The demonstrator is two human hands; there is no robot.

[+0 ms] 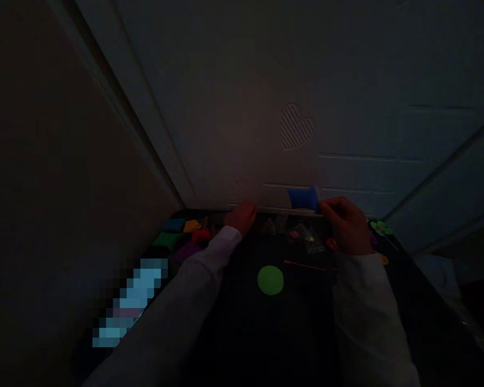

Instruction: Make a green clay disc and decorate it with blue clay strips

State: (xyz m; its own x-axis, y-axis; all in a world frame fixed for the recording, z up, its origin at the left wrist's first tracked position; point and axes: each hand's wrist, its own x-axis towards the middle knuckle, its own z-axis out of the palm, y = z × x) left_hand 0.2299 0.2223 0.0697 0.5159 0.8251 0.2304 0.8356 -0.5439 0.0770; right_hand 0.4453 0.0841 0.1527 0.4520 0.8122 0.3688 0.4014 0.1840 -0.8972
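The scene is very dark. My right hand [347,223] is raised over the far edge of a black work surface [242,322] and pinches a blue packet of clay [303,198] by its right end. My left hand [241,216] reaches to the back of the surface near the wall; its fingers are curled, and what they touch is too dim to make out. A flat green clay disc [270,280] lies between my two white sleeves. A thin red stick [304,265] lies just beyond the disc.
Coloured clay pieces [181,236] in blue, orange, green, red and purple sit at the back left. Clear plastic bags [306,236] lie near the middle back. A green clay flower [381,228] rests at the right. A pale wall with heart shapes [296,126] stands behind.
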